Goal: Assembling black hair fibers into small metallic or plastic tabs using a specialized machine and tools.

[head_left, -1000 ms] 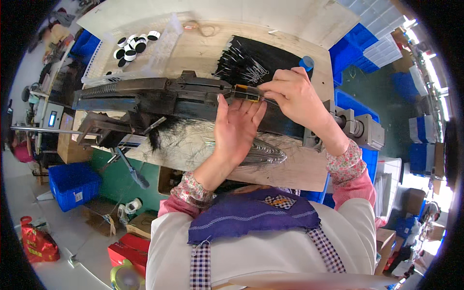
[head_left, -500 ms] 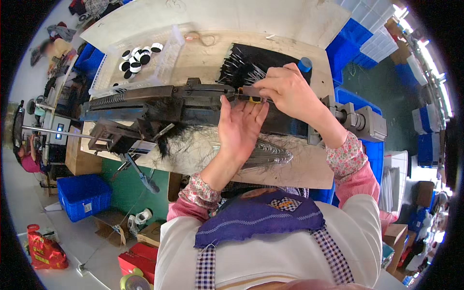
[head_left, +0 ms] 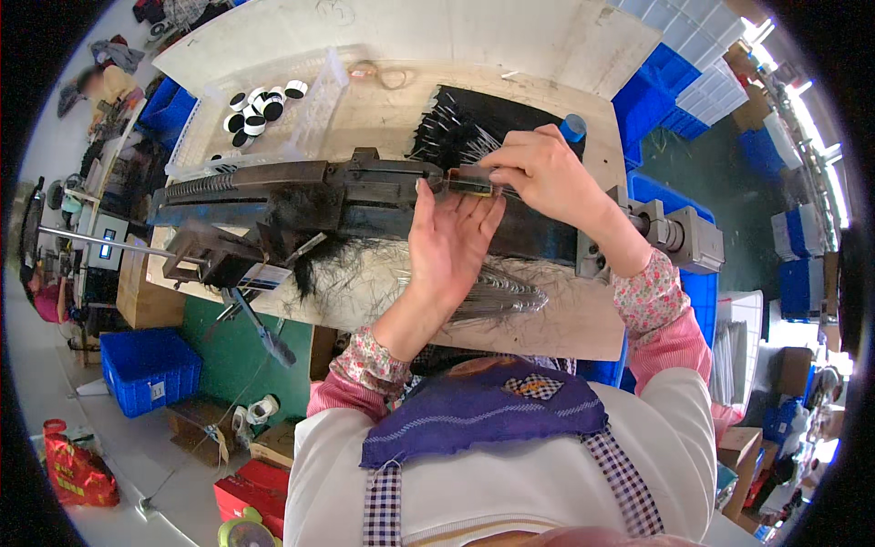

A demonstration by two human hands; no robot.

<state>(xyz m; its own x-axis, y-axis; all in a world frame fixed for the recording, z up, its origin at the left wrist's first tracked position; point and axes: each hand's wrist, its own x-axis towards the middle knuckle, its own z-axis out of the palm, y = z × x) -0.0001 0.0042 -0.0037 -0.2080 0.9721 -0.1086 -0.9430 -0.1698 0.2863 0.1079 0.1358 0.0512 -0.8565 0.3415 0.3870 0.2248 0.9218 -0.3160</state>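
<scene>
A long dark metal machine (head_left: 383, 191) with a coil spring at its left end lies across the workbench. At its middle sits a small dark block (head_left: 470, 179) with a yellowish lower edge. My right hand (head_left: 545, 180) reaches over the right end of this block, thumb and fingers pinched together; what lies between the fingertips is hidden. Below the block, my left hand (head_left: 447, 242) is palm up with its fingers stretched out, the fingertips close under the block's lower edge. Behind the machine, a black cloth (head_left: 529, 118) carries many thin wire pieces with dark bristles.
A clear plastic basket (head_left: 319, 114) holds several white-and-black round caps (head_left: 272, 110). A blue round cap (head_left: 572, 127) stands on the cloth. Thin wires (head_left: 501, 294) and loose dark bristles lie along the bench's near side. A metal cylinder assembly (head_left: 679, 239) juts out at the right.
The camera view has shifted slightly. Both hands keep nearly the same pose at the block; the yellow edge there shows less than before.
</scene>
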